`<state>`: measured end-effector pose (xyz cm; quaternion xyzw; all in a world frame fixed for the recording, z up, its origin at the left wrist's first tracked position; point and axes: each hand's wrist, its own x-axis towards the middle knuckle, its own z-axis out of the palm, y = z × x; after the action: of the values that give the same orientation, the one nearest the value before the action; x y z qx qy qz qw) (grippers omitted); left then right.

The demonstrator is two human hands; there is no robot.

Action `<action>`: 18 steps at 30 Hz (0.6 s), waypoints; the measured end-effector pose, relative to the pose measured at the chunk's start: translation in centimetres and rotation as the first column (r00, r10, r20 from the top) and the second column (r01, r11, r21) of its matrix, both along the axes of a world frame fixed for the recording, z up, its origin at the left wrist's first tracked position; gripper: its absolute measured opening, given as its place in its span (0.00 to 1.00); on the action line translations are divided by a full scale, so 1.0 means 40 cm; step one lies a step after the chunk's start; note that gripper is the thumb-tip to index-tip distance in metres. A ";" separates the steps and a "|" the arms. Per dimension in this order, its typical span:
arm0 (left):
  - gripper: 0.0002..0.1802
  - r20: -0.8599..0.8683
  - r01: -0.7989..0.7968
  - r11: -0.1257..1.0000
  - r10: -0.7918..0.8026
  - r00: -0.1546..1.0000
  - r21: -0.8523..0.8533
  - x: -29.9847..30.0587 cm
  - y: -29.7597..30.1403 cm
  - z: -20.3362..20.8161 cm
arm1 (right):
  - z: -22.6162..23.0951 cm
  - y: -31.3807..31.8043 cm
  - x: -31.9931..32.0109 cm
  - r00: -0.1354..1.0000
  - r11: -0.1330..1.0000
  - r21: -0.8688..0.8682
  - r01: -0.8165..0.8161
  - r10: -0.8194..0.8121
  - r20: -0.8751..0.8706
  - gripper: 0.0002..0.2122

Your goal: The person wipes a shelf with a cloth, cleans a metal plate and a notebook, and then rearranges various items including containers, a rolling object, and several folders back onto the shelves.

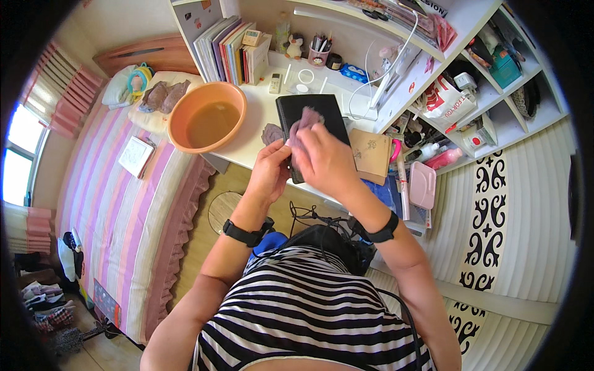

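A flat black notebook (318, 105) is tilted up at the front of the white desk. My left hand (267, 172) is closed at its lower left edge, thumb in front; the other fingers are partly hidden. Across its face, my right hand (325, 159) presses a crumpled mauve-grey cloth (307, 119), fingers bunched round it and slightly blurred by motion. Another greyish bit of cloth (271, 134) shows just left of the notebook; whether it belongs to the same cloth I cannot tell. Each wrist wears a black strap.
An orange basin (207, 117) of murky water stands at the desk's left corner, beside the striped bed (127, 204). Brown notebooks (370, 154) and a pink box (422, 185) lie right of my hands. Books, a pen cup (318, 57) and shelves line the back. Black cables (315, 215) hang below.
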<state>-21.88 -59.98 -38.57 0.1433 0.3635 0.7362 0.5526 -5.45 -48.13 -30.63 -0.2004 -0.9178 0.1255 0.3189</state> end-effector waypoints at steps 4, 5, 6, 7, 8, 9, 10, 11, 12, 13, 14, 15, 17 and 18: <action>0.12 0.057 -0.030 0.999 0.032 0.998 -0.045 -0.032 0.001 0.003 | -0.036 -0.073 0.049 0.977 0.979 0.053 -0.199 0.193 0.095 0.13; 0.14 0.013 -0.060 0.996 0.061 0.998 -0.059 -0.035 0.000 0.005 | -0.030 -0.085 0.053 0.973 0.976 0.060 -0.210 0.203 0.107 0.14; 0.14 0.012 -0.064 0.996 0.065 0.998 -0.058 -0.037 0.002 -0.001 | -0.024 -0.090 0.053 0.970 0.973 0.066 -0.221 0.213 0.120 0.16; 0.15 0.013 -0.063 0.997 0.063 0.998 -0.055 -0.039 0.005 -0.006 | -0.021 -0.080 0.058 0.979 0.983 0.014 -0.183 0.181 0.094 0.14; 0.15 0.012 -0.053 0.998 0.054 0.998 -0.031 -0.037 0.002 -0.009 | -0.016 -0.067 0.078 0.979 0.983 0.016 -0.182 0.180 0.096 0.14; 0.16 0.009 -0.050 0.999 0.050 0.999 -0.007 -0.038 -0.006 -0.010 | -0.011 -0.054 0.101 0.997 0.999 -0.028 -0.037 0.039 0.074 0.12; 0.17 0.006 -0.047 0.999 0.047 0.999 0.016 -0.040 -0.016 -0.011 | -0.005 -0.039 0.123 0.993 0.991 -0.076 0.107 -0.103 0.058 0.11; 0.17 -0.022 -0.068 0.998 0.069 0.997 0.010 -0.031 -0.017 0.009 | -0.011 -0.001 0.148 0.992 0.991 -0.069 0.114 -0.110 0.055 0.11; 0.17 -0.037 -0.063 0.998 0.063 0.997 0.009 -0.026 -0.020 0.018 | -0.029 0.041 0.166 0.987 0.983 -0.086 0.160 -0.157 0.045 0.11; 0.18 -0.052 -0.059 0.998 0.059 0.997 0.006 -0.022 -0.023 0.023 | -0.045 0.076 0.169 0.979 0.973 -0.104 0.205 -0.202 0.036 0.11; 0.18 -0.056 -0.058 0.998 0.059 0.997 0.009 -0.019 -0.028 0.008 | -0.047 0.103 0.156 0.979 0.973 -0.103 0.205 -0.203 0.031 0.11; 0.19 -0.071 -0.011 1.000 0.011 0.997 0.009 -0.012 -0.030 -0.006 | -0.043 0.133 0.141 0.973 0.969 -0.088 0.229 -0.226 0.042 0.12; 0.20 -0.121 0.061 0.998 -0.060 0.991 0.011 0.016 -0.049 -0.029 | -0.029 0.185 0.107 0.970 0.968 -0.067 0.241 -0.238 0.055 0.13; 0.20 -0.121 0.077 0.997 -0.074 0.990 0.014 0.033 -0.043 -0.016 | -0.021 0.218 0.097 0.966 0.965 -0.063 0.256 -0.253 0.055 0.13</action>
<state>-20.56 -61.69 -39.23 0.2062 0.3835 0.7082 0.5557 -1.57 -39.41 -31.47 -0.3302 -0.8867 0.1108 0.3040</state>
